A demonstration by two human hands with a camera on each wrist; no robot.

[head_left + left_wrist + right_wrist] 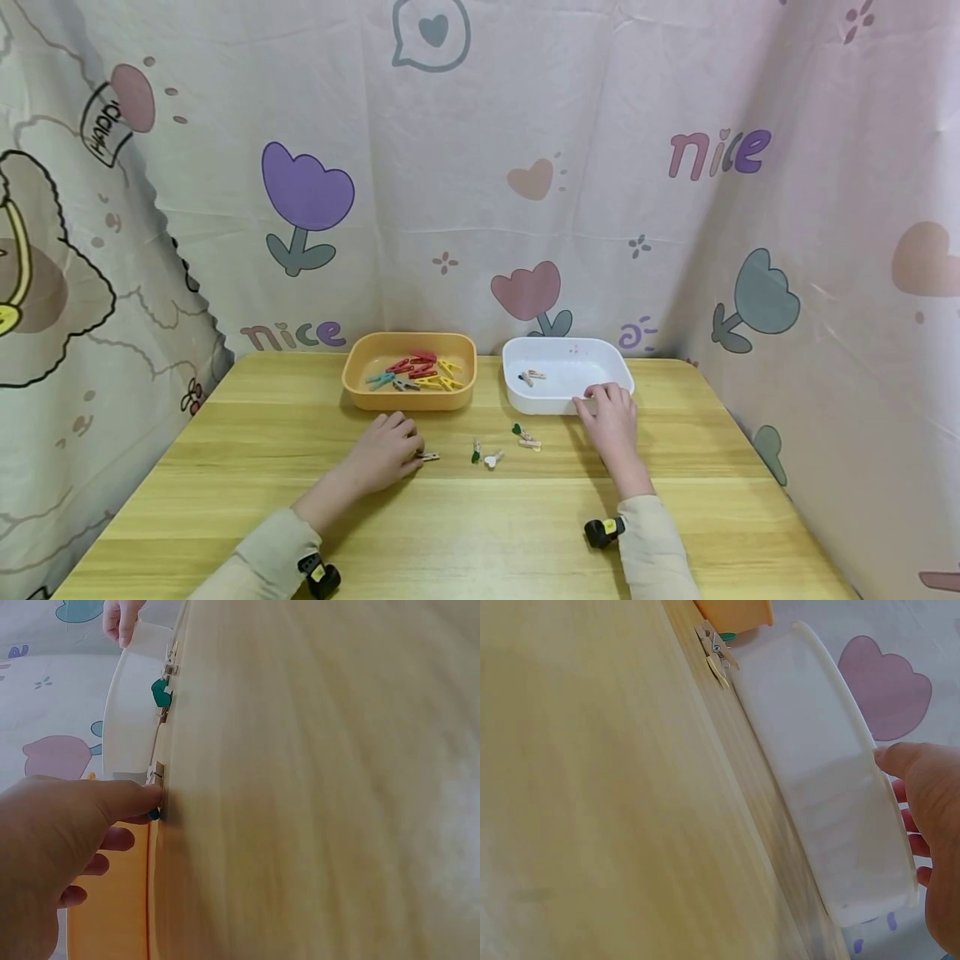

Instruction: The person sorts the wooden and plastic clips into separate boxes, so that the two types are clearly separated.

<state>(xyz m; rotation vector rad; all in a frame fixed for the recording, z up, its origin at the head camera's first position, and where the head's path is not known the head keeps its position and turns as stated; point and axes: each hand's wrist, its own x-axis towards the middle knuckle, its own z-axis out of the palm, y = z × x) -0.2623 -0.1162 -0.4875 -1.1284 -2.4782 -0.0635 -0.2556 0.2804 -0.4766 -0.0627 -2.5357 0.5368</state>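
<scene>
My left hand [388, 451] pinches a small wooden clothespin [429, 457] low over the table. In the left wrist view, the thumb and a finger meet on that clothespin [156, 777], and its lower end shows dark green. My right hand [612, 418] grips the front right rim of the white basin [551, 406], thumb outside and fingers over the edge. Two small clothespins [527, 378] lie inside that basin. Between my hands are a clothespin with a green piece [476, 452], a white-topped one [492, 459] and a pair [528, 440] nearer the white basin.
An orange basin [408, 402] stands left of the white one, holding several red, yellow, blue and grey clothespins [420, 372]. Both basins sit at the back of the wooden table [510, 533]. A printed curtain [450, 125] hangs behind and along the sides.
</scene>
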